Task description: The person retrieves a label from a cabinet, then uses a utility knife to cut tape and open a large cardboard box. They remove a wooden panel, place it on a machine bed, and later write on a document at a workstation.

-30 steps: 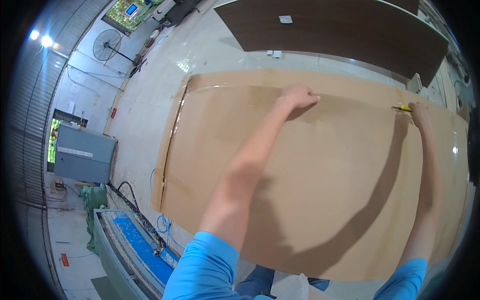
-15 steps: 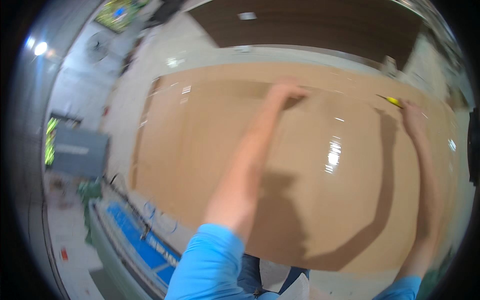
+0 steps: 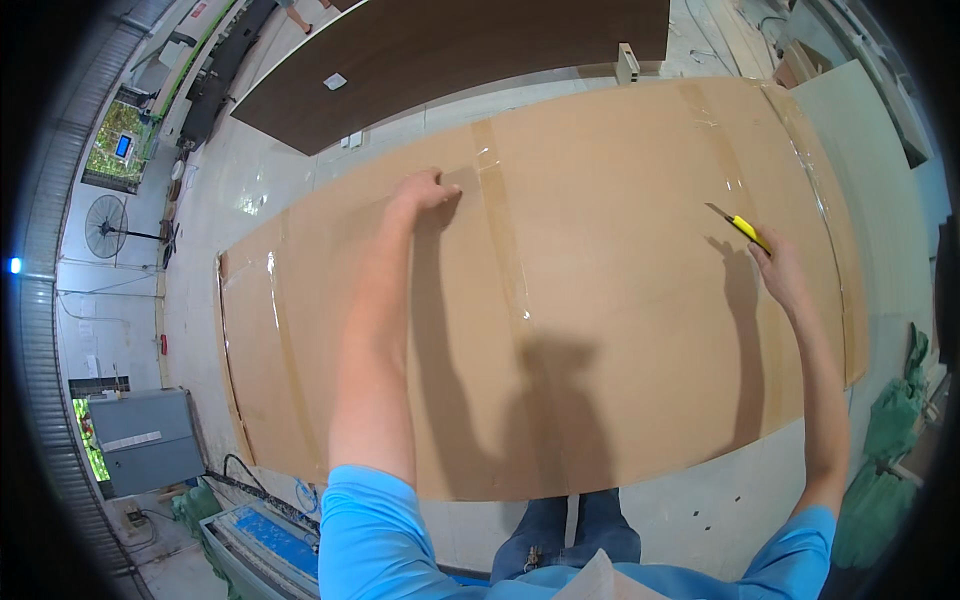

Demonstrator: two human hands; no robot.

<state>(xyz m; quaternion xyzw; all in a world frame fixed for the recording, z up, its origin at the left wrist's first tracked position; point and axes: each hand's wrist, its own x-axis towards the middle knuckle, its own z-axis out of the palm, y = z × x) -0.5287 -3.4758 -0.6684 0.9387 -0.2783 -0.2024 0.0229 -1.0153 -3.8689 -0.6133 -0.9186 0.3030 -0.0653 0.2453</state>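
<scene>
A big flat sheet of brown cardboard [image 3: 620, 270] lies in front of me, crossed by strips of clear, shiny packing tape [image 3: 502, 225]. Over its far left part hovers my left hand [image 3: 425, 190], its shadow falling on the board; thumb and fingers look apart with nothing visible between them. My right hand [image 3: 782, 268] is closed around a yellow and black utility knife [image 3: 746, 228] above the right part of the cardboard. The knife's blade is out, pointing up and left, apart from the surface.
Beyond the cardboard stands a dark brown panel [image 3: 480, 62]. A pale panel [image 3: 870, 180] lies along the right, with green plastic bundles [image 3: 880, 480] below. At left are a grey cabinet [image 3: 145, 440], a standing fan [image 3: 106, 226] and a blue-topped machine [image 3: 265, 545].
My view has turned, so the cardboard sits differently in it. My left hand shows farther left and the right hand, still gripping the knife, a little left and lower.
</scene>
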